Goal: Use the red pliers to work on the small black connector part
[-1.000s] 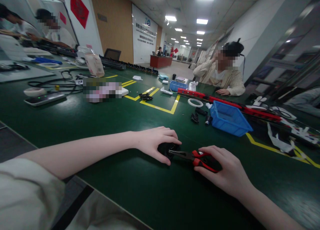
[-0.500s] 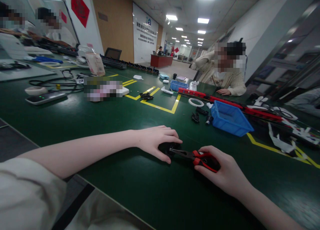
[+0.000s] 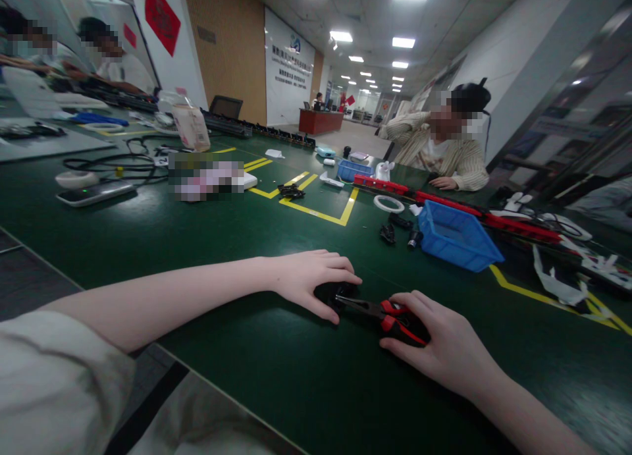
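My left hand (image 3: pixel 311 277) curls around a dark object (image 3: pixel 326 293) on the green tabletop, its thumb on the near side and its fingers on the far side. What kind of object it is I cannot make out, as the hand covers much of it. In my right hand (image 3: pixel 439 336) are long-nosed pliers (image 3: pixel 368 307) with red and black handles. The metal jaws point left and their tips meet the dark object between my left thumb and fingers.
Beyond my hands stands a blue bin (image 3: pixel 457 238), with small black parts (image 3: pixel 388 234) and a white ring (image 3: pixel 388 203) beside it. Red strips (image 3: pixel 447 203) run behind. A phone (image 3: pixel 96 194) and cables lie at left. Across the table sits a person (image 3: pixel 439 145).
My right hand's fingers have shifted slightly on the plier handles, the thumb a little lower and farther left. My left hand keeps its hold. The whole view has moved very slightly.
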`<state>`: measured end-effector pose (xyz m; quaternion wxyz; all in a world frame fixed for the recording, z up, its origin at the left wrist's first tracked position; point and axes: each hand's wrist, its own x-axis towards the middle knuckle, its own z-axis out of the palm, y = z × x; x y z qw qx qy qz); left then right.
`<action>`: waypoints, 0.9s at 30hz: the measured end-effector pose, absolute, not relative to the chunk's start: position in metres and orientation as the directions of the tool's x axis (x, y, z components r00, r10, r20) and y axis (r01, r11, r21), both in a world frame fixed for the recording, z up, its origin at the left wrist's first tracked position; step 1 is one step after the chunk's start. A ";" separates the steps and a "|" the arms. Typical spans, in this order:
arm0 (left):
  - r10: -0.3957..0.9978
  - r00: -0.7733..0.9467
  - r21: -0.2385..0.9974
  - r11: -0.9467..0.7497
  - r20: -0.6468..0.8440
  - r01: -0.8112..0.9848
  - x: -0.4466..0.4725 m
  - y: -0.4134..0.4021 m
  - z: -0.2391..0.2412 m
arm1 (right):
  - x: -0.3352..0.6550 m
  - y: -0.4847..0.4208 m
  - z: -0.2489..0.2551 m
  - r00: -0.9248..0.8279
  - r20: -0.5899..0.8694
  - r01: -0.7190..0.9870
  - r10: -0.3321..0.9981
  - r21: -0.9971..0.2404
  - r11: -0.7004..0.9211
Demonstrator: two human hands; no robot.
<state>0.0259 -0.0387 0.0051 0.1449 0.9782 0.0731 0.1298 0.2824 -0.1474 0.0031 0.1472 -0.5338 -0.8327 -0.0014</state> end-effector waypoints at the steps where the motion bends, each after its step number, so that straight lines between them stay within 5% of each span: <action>1: 0.180 0.955 0.299 -0.948 0.235 0.105 0.026 -0.039 0.005 | 0.282 -0.147 0.003 -0.388 0.244 0.889 0.889 -0.156 0.431; 11: 0.191 0.954 0.303 -0.946 0.233 0.115 0.026 -0.038 0.003 | 0.283 -0.147 0.004 -0.376 0.222 0.871 0.900 -0.248 0.425; 27: 0.185 0.951 0.312 -0.944 0.247 0.103 0.027 -0.035 0.000 | 0.280 -0.148 0.000 -0.369 0.285 0.882 0.885 -0.193 0.430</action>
